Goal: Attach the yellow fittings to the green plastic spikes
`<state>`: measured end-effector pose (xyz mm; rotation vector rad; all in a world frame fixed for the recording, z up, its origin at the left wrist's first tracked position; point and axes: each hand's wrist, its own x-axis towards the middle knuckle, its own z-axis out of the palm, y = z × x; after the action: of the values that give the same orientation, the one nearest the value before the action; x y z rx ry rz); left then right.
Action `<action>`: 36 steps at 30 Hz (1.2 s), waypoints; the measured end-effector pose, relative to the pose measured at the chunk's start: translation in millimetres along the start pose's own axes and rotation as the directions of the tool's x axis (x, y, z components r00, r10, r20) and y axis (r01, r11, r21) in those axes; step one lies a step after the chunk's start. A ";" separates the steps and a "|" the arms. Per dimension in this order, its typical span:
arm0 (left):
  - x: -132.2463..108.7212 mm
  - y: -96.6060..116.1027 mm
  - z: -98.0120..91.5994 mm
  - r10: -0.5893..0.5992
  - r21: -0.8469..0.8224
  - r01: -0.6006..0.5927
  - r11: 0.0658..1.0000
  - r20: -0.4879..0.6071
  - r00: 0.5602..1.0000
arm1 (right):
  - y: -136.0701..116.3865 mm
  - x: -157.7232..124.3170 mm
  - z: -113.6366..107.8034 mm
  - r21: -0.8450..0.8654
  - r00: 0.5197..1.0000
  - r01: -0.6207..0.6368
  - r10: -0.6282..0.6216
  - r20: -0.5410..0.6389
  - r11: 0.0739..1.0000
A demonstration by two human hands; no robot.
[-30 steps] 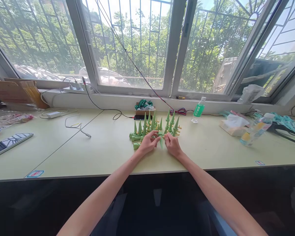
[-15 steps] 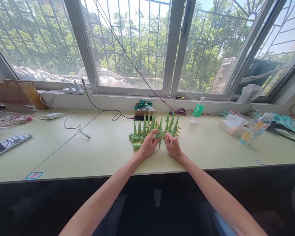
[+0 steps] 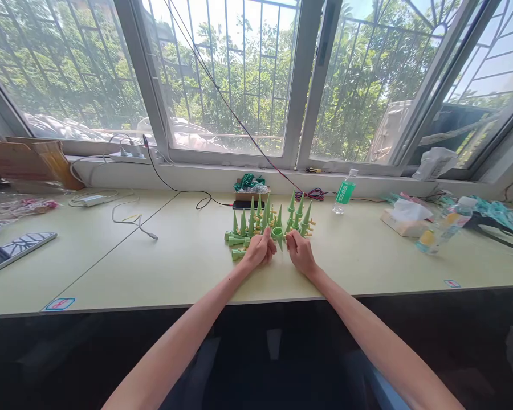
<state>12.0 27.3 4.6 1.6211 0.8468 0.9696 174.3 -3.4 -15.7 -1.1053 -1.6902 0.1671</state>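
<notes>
Clamping, apparently, a hollow green plastic spike [image 3: 279,239] (likely light, stiff; best held below its rim), the left hand [image 3: 259,249] faces the closed right hand [image 3: 300,251], contents unclear.

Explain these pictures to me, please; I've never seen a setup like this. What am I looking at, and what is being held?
There is no machine here: these are a person's two bare hands. One head-worn camera takes every picture, looking forward and down.

On the pale table, green spiked pieces stand and lie around the hands. To the left are a white cable and a phone; to the right, a green-labelled bottle and a tissue box.

The left hand is at a green cone with its open end facing the camera; whether it grips it is unclear. The right hand has curled fingers; what they pinch, if anything, is too small to tell.
</notes>
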 end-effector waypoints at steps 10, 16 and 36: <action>-4.3 7.2 -2.0 -0.126 -0.144 0.155 0.977 0.193 0.973 | -4.5 0.9 -2.9 0.035 0.998 0.024 -0.026 0.065 0.999; -5.1 3.8 -5.6 -0.090 -0.165 0.131 0.978 0.238 0.967 | -2.4 -0.1 -3.1 0.043 0.998 0.003 -0.006 0.059 0.999; -8.0 5.3 -6.5 -0.035 -0.054 0.047 0.997 0.203 0.979 | 0.8 1.1 -0.9 0.007 0.998 -0.051 0.051 0.029 0.999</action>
<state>3.0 21.7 9.3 1.6144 0.7038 0.7791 175.5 -2.5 -15.1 -1.1454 -1.6868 0.2228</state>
